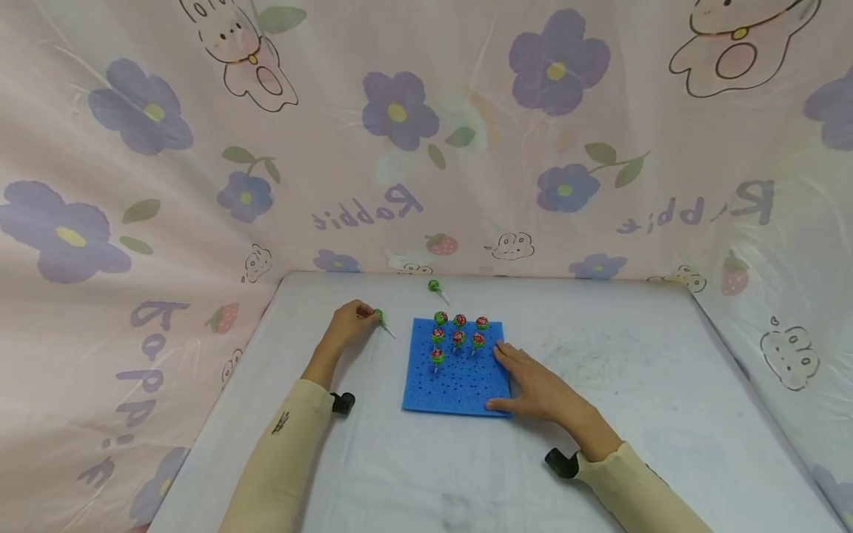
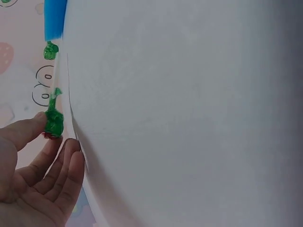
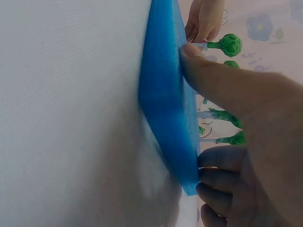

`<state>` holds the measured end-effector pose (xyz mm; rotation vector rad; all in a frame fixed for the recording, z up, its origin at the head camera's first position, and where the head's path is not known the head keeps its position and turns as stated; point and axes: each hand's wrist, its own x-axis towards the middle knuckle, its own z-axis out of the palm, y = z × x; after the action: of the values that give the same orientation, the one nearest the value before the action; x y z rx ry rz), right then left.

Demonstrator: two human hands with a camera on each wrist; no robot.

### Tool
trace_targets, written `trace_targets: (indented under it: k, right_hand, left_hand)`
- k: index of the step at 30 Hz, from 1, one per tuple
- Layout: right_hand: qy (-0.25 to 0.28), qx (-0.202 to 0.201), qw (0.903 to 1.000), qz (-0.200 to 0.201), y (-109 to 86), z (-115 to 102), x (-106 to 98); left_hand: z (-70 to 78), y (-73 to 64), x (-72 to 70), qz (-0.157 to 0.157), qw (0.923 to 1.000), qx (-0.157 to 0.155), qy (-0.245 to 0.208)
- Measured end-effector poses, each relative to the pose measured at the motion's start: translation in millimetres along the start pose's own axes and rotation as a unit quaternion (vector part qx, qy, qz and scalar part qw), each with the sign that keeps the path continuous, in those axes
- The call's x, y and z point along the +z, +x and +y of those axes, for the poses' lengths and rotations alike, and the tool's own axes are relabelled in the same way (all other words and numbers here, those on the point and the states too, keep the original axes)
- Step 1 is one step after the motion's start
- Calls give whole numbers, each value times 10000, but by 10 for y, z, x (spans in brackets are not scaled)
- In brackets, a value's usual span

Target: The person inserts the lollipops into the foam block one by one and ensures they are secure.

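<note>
My left hand [image 1: 351, 323] pinches a green-wrapped lollipop [image 2: 54, 123] by its candy end, between thumb and index finger, left of the blue foam board [image 1: 460, 392]. Its white stick points away from the fingers, clear of the board. Several red and green lollipops [image 1: 459, 339] stand upright in the board's far part, their sticks in its small holes. On the board's right edge rests my right hand [image 1: 540, 389], thumb [image 3: 213, 78] near the front corner and the other fingers spread toward the back. The right wrist view shows the thumb touching the foam's upper face.
Another green-wrapped lollipop [image 1: 435, 286] lies on the white table [image 1: 633, 414] behind the board. A patterned curtain [image 1: 466, 170] hangs along the back and both sides of the table.
</note>
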<state>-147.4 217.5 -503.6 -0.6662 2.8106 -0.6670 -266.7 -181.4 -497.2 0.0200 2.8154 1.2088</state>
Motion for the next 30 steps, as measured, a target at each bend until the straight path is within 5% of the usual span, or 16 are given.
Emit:
trace_targets:
  k: [13,30]
  right_hand:
    - [11,-31,10000,27,-2,11,1]
    - [51,-9,10000,21,9,11,6]
  left_hand:
    - [24,-57,4,248,9979,164,-574]
    - [343,-288,13,382,9918,832,-890]
